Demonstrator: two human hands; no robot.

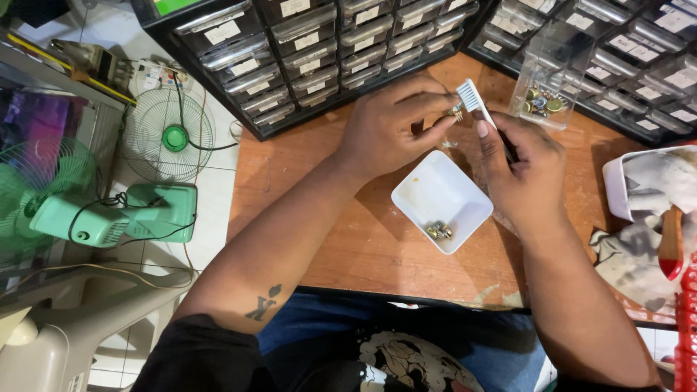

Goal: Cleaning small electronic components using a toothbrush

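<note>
White toothbrush (473,99) bristles touch a small brass part (457,111), pinched above the desk.

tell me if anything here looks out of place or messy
One clear plastic drawer is pulled out of the black parts cabinet and stands on the wooden table, holding small metal parts. Pale crumbs lie near the white square dish. A stained grey rag is crumpled at the right edge.
</note>
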